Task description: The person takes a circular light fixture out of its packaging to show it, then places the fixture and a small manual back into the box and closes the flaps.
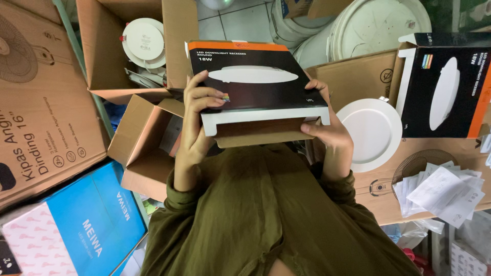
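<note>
Both hands grip the black box point(258, 87) between them, left hand point(197, 120) on its left edge, right hand point(327, 130) at its right corner, open flap end facing the person.

I see both hands raised before me, left hand point(197, 115) and right hand point(327, 130) clamped, olive sleeves bunched at wrists.
</note>
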